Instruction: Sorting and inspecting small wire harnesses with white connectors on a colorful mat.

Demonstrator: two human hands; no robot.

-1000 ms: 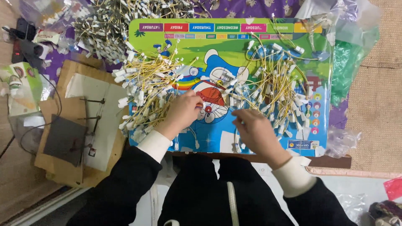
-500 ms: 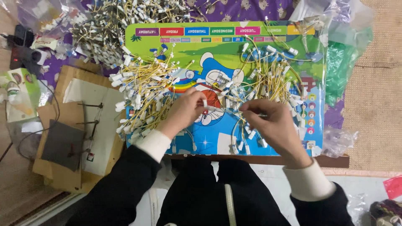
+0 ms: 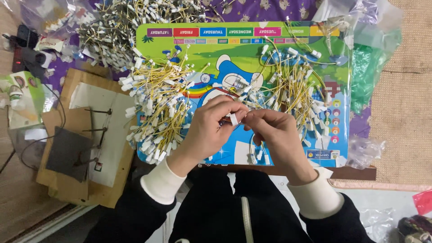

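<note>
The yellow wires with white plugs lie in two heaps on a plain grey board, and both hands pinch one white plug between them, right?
Not quite: the board is a bright cartoon picture board, not plain grey, as the head view shows. The yellow wires do lie in two heaps, and the left hand and right hand pinch one white plug.

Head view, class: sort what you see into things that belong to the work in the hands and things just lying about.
In the work:
left hand
right hand
white plug pinched between them
yellow wire piles
cartoon board

Lying about:
green bag
cardboard
black charger
woven mat
</note>
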